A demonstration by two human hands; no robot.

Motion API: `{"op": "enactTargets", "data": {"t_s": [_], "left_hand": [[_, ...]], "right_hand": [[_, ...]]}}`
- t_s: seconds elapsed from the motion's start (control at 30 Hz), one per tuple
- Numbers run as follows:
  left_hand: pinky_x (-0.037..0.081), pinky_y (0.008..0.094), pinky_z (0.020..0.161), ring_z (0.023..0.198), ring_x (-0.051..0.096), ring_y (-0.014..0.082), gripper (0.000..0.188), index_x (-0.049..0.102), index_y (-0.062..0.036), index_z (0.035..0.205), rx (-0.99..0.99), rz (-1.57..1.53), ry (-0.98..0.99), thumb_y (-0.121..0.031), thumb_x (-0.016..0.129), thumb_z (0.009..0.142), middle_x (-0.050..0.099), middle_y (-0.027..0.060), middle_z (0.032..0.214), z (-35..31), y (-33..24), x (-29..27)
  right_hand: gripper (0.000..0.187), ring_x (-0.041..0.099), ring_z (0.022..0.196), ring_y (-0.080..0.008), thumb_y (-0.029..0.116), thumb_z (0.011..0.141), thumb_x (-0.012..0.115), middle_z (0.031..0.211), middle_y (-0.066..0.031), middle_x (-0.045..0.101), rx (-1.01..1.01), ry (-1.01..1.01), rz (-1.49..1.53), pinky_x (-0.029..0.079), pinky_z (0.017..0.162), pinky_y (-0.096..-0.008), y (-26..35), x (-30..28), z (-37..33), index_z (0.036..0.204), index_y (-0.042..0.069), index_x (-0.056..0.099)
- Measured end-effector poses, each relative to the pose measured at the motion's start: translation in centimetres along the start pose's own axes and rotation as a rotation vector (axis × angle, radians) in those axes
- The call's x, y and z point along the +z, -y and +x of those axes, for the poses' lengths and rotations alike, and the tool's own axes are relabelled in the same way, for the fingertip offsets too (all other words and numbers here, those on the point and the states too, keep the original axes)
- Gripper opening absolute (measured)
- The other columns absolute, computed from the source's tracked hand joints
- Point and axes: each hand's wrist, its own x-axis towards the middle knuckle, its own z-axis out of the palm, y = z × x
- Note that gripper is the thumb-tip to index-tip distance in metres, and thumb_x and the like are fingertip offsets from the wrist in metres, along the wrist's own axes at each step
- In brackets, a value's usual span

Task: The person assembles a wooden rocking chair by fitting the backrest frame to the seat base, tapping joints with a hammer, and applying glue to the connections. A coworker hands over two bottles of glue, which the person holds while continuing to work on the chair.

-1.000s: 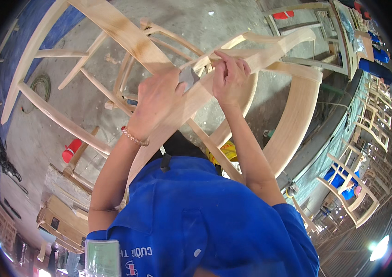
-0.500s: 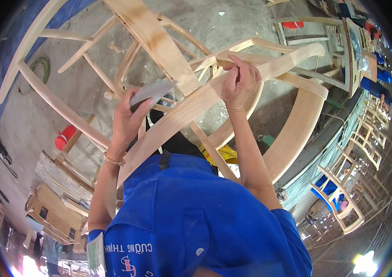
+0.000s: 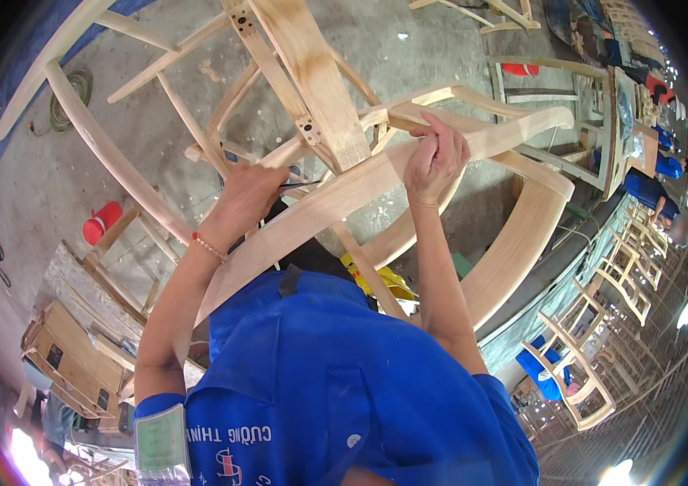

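Observation:
An unpainted wooden chair frame lies across in front of me, its long curved post running from my waist to the upper right. A wide rail meets that post near the middle. My right hand is closed around the post, to the right of the joint. My left hand, back upward, is closed on a thin grey sheet close to the post's far edge, left of the joint. Only a narrow edge of the sheet shows now. A narrower rail with dark fittings runs beside the wide one.
Further curved chair parts stand at the left, near a coiled hose on the concrete floor. A red object sits at the left. A wooden box is at the lower left. Chairs and several people are at the right.
My left hand has turned back upward and moved right, so the grey sheet went from face-on to nearly edge-on. My right hand shifted slightly right. The narrow rail's fittings have come into view.

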Motion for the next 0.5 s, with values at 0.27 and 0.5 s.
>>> {"op": "enactTargets", "data": {"t_s": [0.27,0.5], "left_hand": [[0.044,0.0396,0.068,0.075,0.057,0.0356,0.019,0.055,-0.0028,0.092,-0.236,-0.133,-0.036,-0.018,0.062,0.083,0.056,0.0188,0.079,0.8,-3.5,-4.9],[0.049,0.0385,0.076,0.083,0.063,0.0324,0.035,0.054,0.0013,0.11,-0.435,-0.355,-0.334,-0.026,0.06,0.089,0.064,0.0218,0.093,-2.4,-5.2,-5.5]], "right_hand": [[0.032,0.055,0.074,-0.0169,0.006,0.079,0.046,0.072,0.0039,0.065,0.001,0.008,-0.014,0.036,0.091,-0.0333,-0.4,-0.4,0.0,0.1,0.01,0.07],[0.03,0.061,0.082,-0.0221,0.017,0.087,0.048,0.078,-0.0054,0.069,-0.04,0.042,0.049,0.043,0.087,-0.0374,-0.5,0.1,-0.1,0.104,0.007,0.07]]}}
